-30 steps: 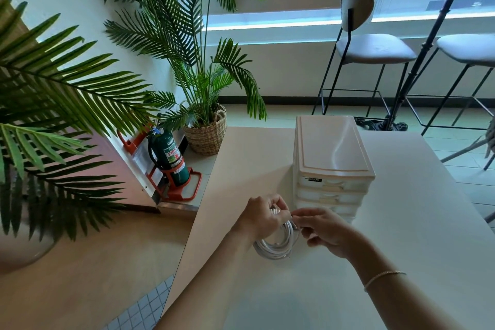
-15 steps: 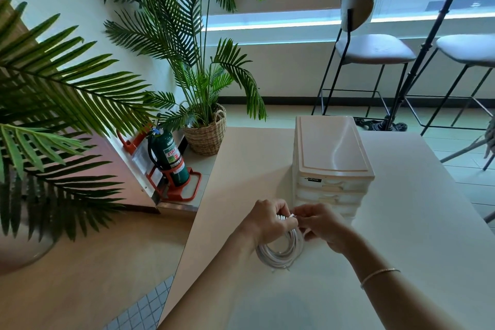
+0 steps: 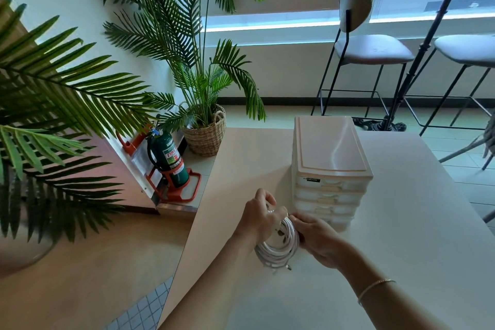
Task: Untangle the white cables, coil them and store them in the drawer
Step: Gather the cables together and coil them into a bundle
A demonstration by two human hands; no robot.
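Note:
A coil of white cable (image 3: pixel 278 250) hangs between both hands just above the table (image 3: pixel 401 222). My left hand (image 3: pixel 258 218) grips the top of the coil from the left, fingers curled round the strands. My right hand (image 3: pixel 320 240) pinches the coil on its right side, close to the left hand. A metal plug end sticks out at the coil's bottom. Directly behind the hands stands a cream plastic drawer unit (image 3: pixel 330 166) with several drawers, all pushed in.
The table's left edge runs diagonally past my left arm, with wooden floor below. A green fire extinguisher (image 3: pixel 168 158) on a red stand and a potted palm in a basket (image 3: pixel 206 136) stand beyond it. Bar stools (image 3: pixel 372 48) and a high table stand at the back right.
My right hand moved in against the coil's right side. The coil has sunk slightly towards the table, and a plug end now shows below it.

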